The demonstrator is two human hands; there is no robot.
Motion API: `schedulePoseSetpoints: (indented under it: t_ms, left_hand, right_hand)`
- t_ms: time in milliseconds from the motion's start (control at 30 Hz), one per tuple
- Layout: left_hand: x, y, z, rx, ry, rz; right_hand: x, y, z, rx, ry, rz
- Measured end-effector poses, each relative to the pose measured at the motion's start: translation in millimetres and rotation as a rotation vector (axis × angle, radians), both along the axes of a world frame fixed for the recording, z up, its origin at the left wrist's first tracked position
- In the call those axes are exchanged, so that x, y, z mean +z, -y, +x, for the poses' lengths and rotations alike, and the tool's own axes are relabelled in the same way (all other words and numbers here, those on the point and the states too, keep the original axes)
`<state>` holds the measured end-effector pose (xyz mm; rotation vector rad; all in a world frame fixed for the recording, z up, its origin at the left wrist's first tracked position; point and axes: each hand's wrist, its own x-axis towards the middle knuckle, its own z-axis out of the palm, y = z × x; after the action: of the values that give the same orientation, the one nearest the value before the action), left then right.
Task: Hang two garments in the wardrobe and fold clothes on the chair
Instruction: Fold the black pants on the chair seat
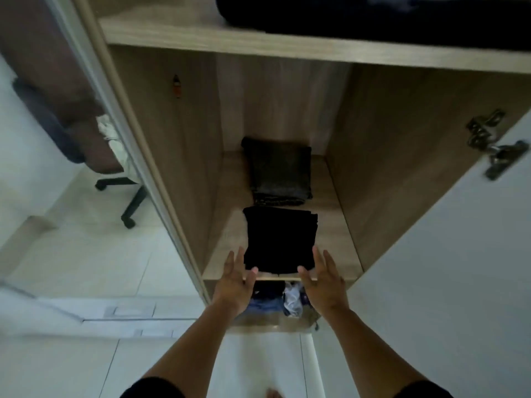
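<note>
A folded black garment (280, 239) lies at the front of a wooden wardrobe shelf (339, 248). Behind it on the same shelf sits a folded dark grey garment (280, 170). My left hand (234, 278) is at the black garment's near left corner, fingers straight, thumb tip at its front edge. My right hand (323, 278) mirrors it at the near right corner, fingers straight beside the cloth. Neither hand is curled round the fabric. A brown office chair (94, 145) with pale clothes (110, 133) on its seat stands to the left, past the wardrobe door.
Below the shelf, a lower compartment holds loose blue and white clothes (287, 301). The upper shelf (258, 44) carries a dark bundle (373, 15). An open white door (445, 268) with hinges (488, 139) is on the right. White tiled floor (86, 282) lies around my foot.
</note>
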<state>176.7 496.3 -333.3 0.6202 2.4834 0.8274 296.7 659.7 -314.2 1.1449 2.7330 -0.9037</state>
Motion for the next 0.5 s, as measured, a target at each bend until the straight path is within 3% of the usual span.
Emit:
schedulePoseSetpoints:
  t_ms: [267,500]
  left_hand:
    - [104,102,84,0.167,0.012,0.231]
    - [132,200,117,0.464,-0.059,0.242]
  right_hand:
    - [95,95,52,-0.049,-0.152,-0.095]
    - [124,180,36,0.250,-0.194,-0.204]
